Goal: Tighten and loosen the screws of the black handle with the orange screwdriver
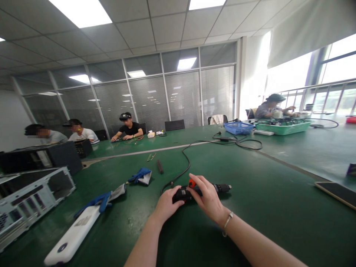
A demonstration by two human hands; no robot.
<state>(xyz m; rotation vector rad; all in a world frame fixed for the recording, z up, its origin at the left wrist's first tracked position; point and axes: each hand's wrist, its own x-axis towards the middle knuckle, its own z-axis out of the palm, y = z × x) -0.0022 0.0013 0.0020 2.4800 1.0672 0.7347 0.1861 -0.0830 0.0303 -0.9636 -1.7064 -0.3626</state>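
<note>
from the head camera i look down on a green counter point(267, 189), where a black power tool point(180, 194) lies just in front of me, its ridged nose pointing right. my left hand point(166, 202) is wrapped around the tool's rear, thumb on the near side. my right hand point(207, 194) reaches over the body, thumb and forefinger seeming to pinch a small red piece point(191, 183) on top; whether that piece is fixed or loose, i can't tell, since the fingers cover most of it.

a dark cord point(188, 162) runs from near the tool's rear across the counter. i judge it the likeliest nuisance: a snag or a tug on it could swing the tool under my grip. if my left hand slackened while the right one pressed or twisted, the rounded body could roll. should the pinch slip, the red piece, if loose, could drop and skid away. i can't see whether the tool has power; if it does, a finger squeezing a hidden switch could spin the nose near my right wrist.

a crumpled blue-and-grey glove point(140, 176) and a dark bar point(159, 166) lie beyond, apart from both hands.
</note>
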